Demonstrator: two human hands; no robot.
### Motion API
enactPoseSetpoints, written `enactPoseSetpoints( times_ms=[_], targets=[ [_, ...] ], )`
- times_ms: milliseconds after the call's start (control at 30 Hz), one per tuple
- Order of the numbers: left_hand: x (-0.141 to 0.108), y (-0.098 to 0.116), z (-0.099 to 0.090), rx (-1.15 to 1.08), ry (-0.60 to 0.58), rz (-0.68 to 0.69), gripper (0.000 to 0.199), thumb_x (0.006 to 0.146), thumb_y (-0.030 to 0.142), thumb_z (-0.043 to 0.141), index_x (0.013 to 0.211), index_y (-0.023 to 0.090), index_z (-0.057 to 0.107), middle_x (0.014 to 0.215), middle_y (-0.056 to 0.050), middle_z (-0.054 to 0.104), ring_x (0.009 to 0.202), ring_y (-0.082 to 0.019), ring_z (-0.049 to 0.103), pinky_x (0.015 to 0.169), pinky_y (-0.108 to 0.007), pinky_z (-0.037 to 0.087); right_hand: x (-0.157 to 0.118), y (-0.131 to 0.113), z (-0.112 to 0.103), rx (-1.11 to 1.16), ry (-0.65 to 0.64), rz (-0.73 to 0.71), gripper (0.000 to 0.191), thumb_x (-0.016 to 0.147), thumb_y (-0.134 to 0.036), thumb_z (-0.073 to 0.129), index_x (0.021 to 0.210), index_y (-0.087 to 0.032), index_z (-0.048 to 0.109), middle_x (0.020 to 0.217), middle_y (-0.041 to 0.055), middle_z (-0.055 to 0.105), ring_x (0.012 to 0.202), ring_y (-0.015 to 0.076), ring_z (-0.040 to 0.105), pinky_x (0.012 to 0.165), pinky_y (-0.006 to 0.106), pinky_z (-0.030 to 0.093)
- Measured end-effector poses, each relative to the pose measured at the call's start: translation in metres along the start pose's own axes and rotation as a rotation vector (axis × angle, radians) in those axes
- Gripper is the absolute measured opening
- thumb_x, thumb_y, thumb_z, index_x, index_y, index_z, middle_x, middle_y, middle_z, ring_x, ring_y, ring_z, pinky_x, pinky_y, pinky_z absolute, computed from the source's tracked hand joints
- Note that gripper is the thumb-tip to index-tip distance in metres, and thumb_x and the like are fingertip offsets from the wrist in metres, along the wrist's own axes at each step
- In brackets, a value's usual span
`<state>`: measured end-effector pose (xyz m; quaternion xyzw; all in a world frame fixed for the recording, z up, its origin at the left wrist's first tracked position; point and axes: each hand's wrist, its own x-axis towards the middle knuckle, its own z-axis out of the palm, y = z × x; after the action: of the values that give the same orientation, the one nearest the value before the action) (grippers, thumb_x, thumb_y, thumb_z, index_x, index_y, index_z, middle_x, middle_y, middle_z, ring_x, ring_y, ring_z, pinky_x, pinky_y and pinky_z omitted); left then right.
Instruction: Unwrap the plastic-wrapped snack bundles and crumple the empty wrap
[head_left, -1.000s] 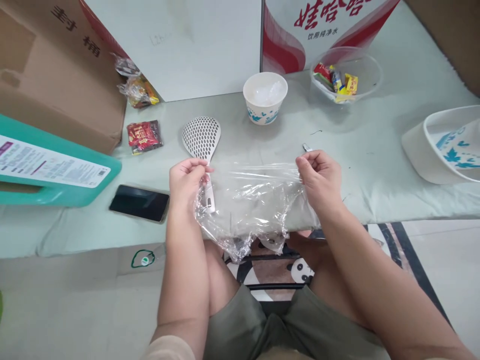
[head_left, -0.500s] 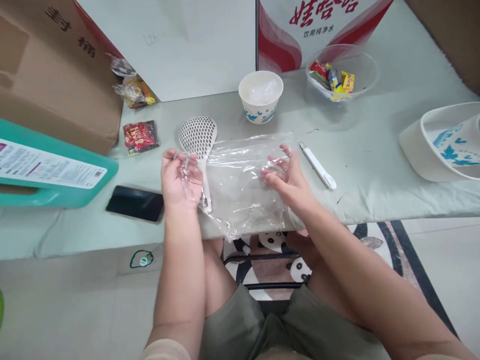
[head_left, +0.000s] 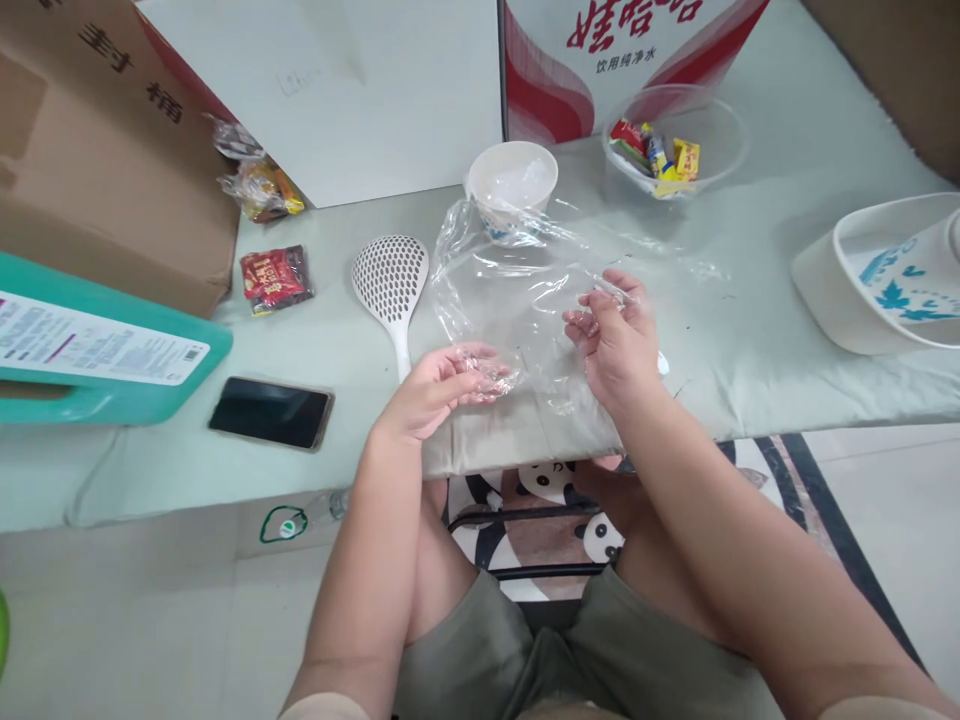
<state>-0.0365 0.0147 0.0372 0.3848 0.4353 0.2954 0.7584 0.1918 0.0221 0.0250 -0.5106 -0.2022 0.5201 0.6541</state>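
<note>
Clear, crinkled plastic film [head_left: 517, 290] spreads over the middle of the table, its far part reaching up over a paper cup [head_left: 517, 185] with a blue leaf pattern. My left hand [head_left: 454, 385] is closed on the film's near left part. On the right side, my right hand [head_left: 619, 335] pinches the film with curled fingers. A white slotted skimmer [head_left: 391, 285] lies left of the film, the lower end of its handle hidden behind my left hand. Under my right hand, a white cutter [head_left: 663, 364] is mostly covered, only its end showing.
A phone [head_left: 271, 412], a red snack packet [head_left: 276, 280] and a green jug [head_left: 112, 340] are on the left. Behind stand cartons [head_left: 330, 100]. At the right are a clear bowl [head_left: 720, 150] with wrapped snacks and a white basin [head_left: 821, 285] holding a patterned cup.
My left hand has moved right, off the skimmer. My right hand has shifted right, over the cutter. The film has swung away from the table's front edge toward the cup.
</note>
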Motion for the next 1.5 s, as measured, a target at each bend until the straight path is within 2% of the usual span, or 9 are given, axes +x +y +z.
enactPoseSetpoints(
  times_ms=[167, 300, 433, 567, 833, 1067, 1267, 1367, 1500],
  targets=[
    [0.009, -0.009, 0.004, -0.088, 0.112, 0.237, 0.092, 0.066, 0.077, 0.079, 0.137, 0.023, 0.056, 0.149, -0.021, 0.058, 0.122, -0.037, 0.070, 0.080, -0.040, 0.066, 0.003, 0.008, -0.004, -0.036, 0.040, -0.124, 0.039, 0.082, -0.036, 0.071, 0.111, -0.029, 0.046, 0.083, -0.0082, 0.058, 0.062, 0.0069, 0.065, 0.059, 0.022, 0.051],
    [0.018, -0.029, 0.016, 0.162, 0.323, 0.407, 0.139, 0.050, 0.052, 0.100, 0.160, 0.041, 0.016, 0.167, -0.019, 0.032, 0.135, -0.040, 0.060, 0.083, -0.039, 0.065, 0.000, 0.015, -0.002, -0.105, -0.002, -0.240, 0.031, 0.086, -0.034, 0.069, 0.108, -0.028, 0.048, 0.083, -0.0070, 0.057, 0.061, 0.0080, 0.065, 0.058, 0.024, 0.052],
    [0.026, -0.041, 0.025, 0.363, 0.558, 0.457, 0.087, 0.079, 0.030, 0.083, 0.153, 0.033, 0.039, 0.146, -0.015, 0.059, 0.109, -0.026, 0.075, 0.076, -0.030, 0.063, -0.003, 0.019, -0.002, -0.193, -0.024, -0.270, 0.025, 0.090, -0.034, 0.065, 0.109, -0.029, 0.050, 0.088, -0.0043, 0.057, 0.061, 0.0082, 0.063, 0.057, 0.025, 0.051],
    [0.030, -0.032, 0.023, 0.155, 0.696, 0.428, 0.032, 0.095, 0.032, 0.062, 0.123, 0.017, 0.064, 0.106, -0.012, 0.078, 0.086, -0.021, 0.079, 0.065, -0.026, 0.061, 0.004, 0.022, -0.010, -0.234, 0.064, -0.258, 0.020, 0.094, -0.038, 0.059, 0.110, -0.031, 0.048, 0.093, -0.0030, 0.056, 0.052, 0.0065, 0.052, 0.046, 0.024, 0.040],
    [0.024, -0.007, 0.021, -0.245, 0.721, 0.419, 0.021, 0.093, 0.034, 0.062, 0.095, 0.014, 0.067, 0.065, -0.005, 0.074, 0.054, -0.015, 0.070, 0.050, -0.019, 0.051, 0.014, 0.018, -0.014, -0.143, 0.221, -0.263, 0.016, 0.092, -0.028, 0.055, 0.107, -0.031, 0.048, 0.088, -0.0040, 0.053, 0.048, 0.0052, 0.042, 0.042, 0.022, 0.033],
    [0.021, 0.009, 0.017, -0.462, 0.708, 0.323, 0.023, 0.103, 0.039, 0.054, 0.093, 0.021, 0.064, 0.046, 0.007, 0.052, 0.031, -0.004, 0.038, 0.033, -0.014, 0.022, 0.006, 0.009, -0.011, -0.082, 0.178, -0.196, 0.012, 0.091, -0.027, 0.052, 0.103, -0.029, 0.048, 0.083, -0.0055, 0.052, 0.045, 0.0043, 0.036, 0.038, 0.020, 0.027],
    [0.020, 0.013, 0.025, -0.631, 0.705, 0.359, 0.029, 0.109, 0.042, 0.042, 0.091, 0.024, 0.055, 0.048, 0.010, 0.041, 0.031, -0.003, 0.029, 0.034, -0.015, 0.016, 0.007, 0.020, -0.016, -0.207, 0.030, -0.209, 0.043, 0.092, -0.049, 0.054, 0.130, -0.035, 0.038, 0.114, 0.0040, 0.055, 0.084, 0.0152, 0.066, 0.062, 0.030, 0.055],
    [0.023, 0.012, 0.029, -0.668, 0.718, 0.396, 0.026, 0.109, 0.044, 0.041, 0.096, 0.026, 0.054, 0.052, 0.009, 0.045, 0.035, -0.004, 0.037, 0.036, -0.015, 0.021, -0.003, 0.025, -0.020, -0.423, 0.074, -0.380, 0.056, 0.091, -0.051, 0.057, 0.139, -0.035, 0.033, 0.129, 0.0102, 0.047, 0.101, 0.0214, 0.064, 0.076, 0.041, 0.058],
    [0.025, 0.010, 0.031, -0.651, 0.758, 0.415, 0.025, 0.109, 0.047, 0.039, 0.103, 0.027, 0.054, 0.054, 0.009, 0.045, 0.037, -0.004, 0.038, 0.038, -0.014, 0.025, -0.027, 0.023, -0.025, -0.747, 0.042, -0.956, 0.051, 0.091, -0.049, 0.059, 0.134, -0.033, 0.038, 0.126, 0.0094, 0.045, 0.111, 0.0256, 0.057, 0.091, 0.048, 0.051]
  ],
)
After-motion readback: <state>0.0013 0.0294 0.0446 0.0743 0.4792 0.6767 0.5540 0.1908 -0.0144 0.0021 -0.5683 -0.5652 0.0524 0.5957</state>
